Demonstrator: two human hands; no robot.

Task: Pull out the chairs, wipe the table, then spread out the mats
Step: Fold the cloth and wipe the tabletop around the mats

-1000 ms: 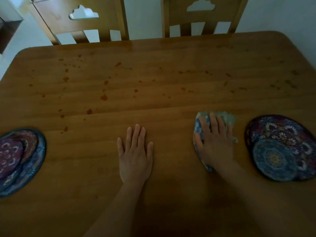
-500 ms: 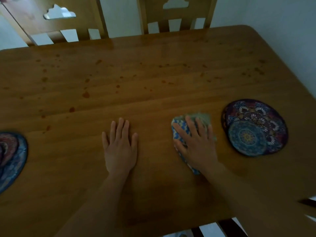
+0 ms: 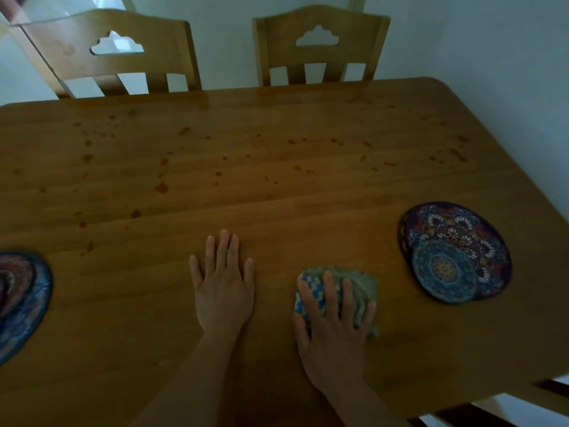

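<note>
The cloth (image 3: 335,292), blue-and-white patterned with a grey-green portion, lies bunched on the wooden table (image 3: 308,192) near its front edge, right of centre. The right hand (image 3: 334,331) presses on it from above, palm down, fingers extended and slightly spread over the fabric, not curled round it. The left hand (image 3: 223,288) rests flat on the bare tabletop just beside the cloth, fingers straight and close together, thumb out to the side, holding nothing. A stack of round patterned mats (image 3: 455,252) sits to the right of the cloth, apart from it; a second stack of mats (image 3: 21,300) lies at the left edge, partly cut off by the frame. Dark reddish spots (image 3: 161,188) are scattered across the far half of the tabletop. Two wooden chairs (image 3: 318,47) stand against the far edge of the table.
</note>
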